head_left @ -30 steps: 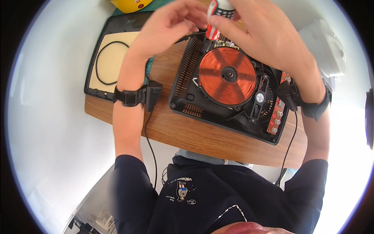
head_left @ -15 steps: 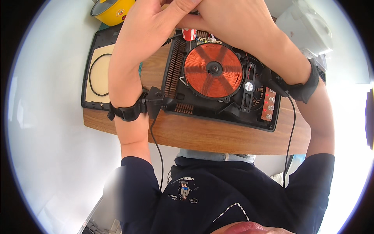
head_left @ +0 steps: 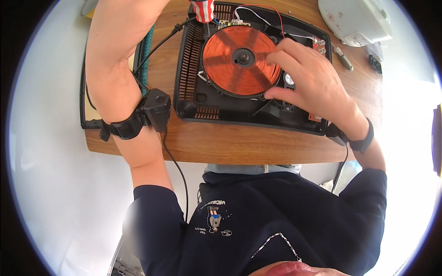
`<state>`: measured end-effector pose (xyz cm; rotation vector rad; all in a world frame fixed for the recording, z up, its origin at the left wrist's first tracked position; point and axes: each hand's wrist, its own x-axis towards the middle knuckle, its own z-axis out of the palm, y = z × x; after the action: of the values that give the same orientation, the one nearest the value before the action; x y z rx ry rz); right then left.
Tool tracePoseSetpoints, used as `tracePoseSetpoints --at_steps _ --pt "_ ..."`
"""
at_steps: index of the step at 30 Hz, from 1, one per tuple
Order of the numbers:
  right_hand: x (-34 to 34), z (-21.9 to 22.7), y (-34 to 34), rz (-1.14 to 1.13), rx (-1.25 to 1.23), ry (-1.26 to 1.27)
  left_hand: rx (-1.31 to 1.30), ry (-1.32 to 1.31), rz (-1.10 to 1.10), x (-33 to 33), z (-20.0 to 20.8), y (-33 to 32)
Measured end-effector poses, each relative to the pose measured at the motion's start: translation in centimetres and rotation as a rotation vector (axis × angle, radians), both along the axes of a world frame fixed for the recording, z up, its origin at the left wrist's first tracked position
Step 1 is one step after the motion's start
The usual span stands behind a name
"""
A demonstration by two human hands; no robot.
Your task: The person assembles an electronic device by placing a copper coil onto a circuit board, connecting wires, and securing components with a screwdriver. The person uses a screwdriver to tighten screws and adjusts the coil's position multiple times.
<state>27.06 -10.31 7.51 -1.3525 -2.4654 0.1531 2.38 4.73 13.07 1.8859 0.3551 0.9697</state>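
The opened black housing of an induction cooker (head_left: 221, 120) lies on the table with its round copper coil (head_left: 235, 76) showing. At the coil's right edge is my right hand (head_left: 311, 80), thumb and fingers spread apart; whether the fingertips touch the coil cannot be told. A screwdriver with a red and white striped handle (head_left: 203, 11) stands upright at the coil's upper left, its shaft pointing down into the housing. My left hand (head_left: 138, 11) reaches past the top edge of the picture, left of the screwdriver, and its fingers are out of sight.
A wooden table (head_left: 230, 147) carries everything. Left, partly under my arm, lies a dark-framed panel (head_left: 87, 120). A black power cord (head_left: 161, 43) runs to the housing. Right are a pale appliance (head_left: 354, 18) and a small tool (head_left: 343, 60). Both wrists wear strapped trackers with cables.
My right hand has come down from the screwdriver area to the coil's right edge, its fingers spread. My left arm has shifted left. The view has moved, so the housing sits higher.
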Motion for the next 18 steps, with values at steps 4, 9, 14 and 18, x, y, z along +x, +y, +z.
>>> tracePoseSetpoints --at_steps 4,9,14,18 --pt "0.6 -1.7 -1.2 -0.021 0.002 -0.04 0.056 0.032 -0.031 0.7 -0.3 -0.3" --pt "0.9 -1.7 -0.1 0.048 0.023 -0.098 0.134 0.038 0.095 1.0 -0.6 -1.0" --pt "0.6 -3.0 -0.1 0.101 0.08 -0.147 0.11 -0.001 0.074 0.8 -1.1 0.4" --pt "1.0 -2.8 0.0 0.139 0.19 -0.168 0.014 0.005 -0.012 -0.4 0.0 0.7"
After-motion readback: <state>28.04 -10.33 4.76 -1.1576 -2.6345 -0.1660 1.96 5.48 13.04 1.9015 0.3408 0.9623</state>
